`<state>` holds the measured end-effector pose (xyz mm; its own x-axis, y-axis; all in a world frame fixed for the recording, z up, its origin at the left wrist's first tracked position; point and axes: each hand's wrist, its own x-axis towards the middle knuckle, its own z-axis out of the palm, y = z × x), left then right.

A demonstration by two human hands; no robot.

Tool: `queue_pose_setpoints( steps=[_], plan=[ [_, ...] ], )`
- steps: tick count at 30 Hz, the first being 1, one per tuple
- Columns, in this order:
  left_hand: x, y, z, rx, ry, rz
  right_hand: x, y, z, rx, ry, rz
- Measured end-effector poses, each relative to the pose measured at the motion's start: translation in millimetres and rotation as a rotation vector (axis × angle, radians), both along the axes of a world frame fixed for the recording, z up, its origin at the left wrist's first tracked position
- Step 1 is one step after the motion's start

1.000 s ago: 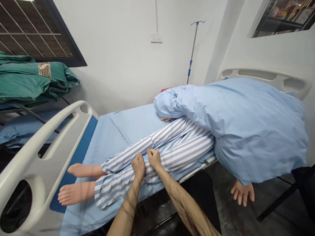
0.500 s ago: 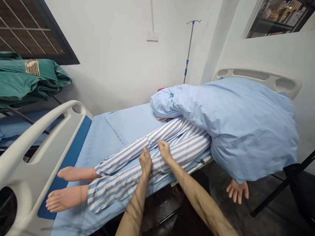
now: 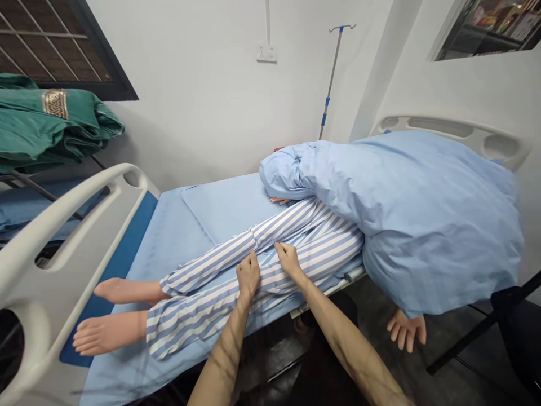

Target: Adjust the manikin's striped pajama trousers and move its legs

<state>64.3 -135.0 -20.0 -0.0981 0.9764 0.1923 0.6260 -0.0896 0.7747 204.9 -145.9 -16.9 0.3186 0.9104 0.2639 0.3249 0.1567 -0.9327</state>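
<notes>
Striped trousers [image 3: 323, 255], beneath left grip [image 3: 248, 275], beneath right grip [image 3: 289, 260]

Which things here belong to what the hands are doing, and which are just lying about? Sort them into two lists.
With the hands, it seems:
left hand and right hand, closed, over the legs
striped trousers
blue bed sheet
blue quilt

Just about:
green bundle
drip stand
wall socket
</notes>
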Motion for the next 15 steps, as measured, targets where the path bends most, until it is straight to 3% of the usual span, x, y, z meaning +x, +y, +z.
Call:
queue_pose_setpoints(
  steps=[7, 15],
  plan=[
    [2, -3, 5.2, -0.092, 0.106, -0.026, 26, -7, -2.0, -0.008, -0.079, -0.042],
    [-7, -7, 7.2, -0.177, 0.294, 0.049, 18, -5, 7.0, 0.015, -0.079, -0.021]
  ],
)
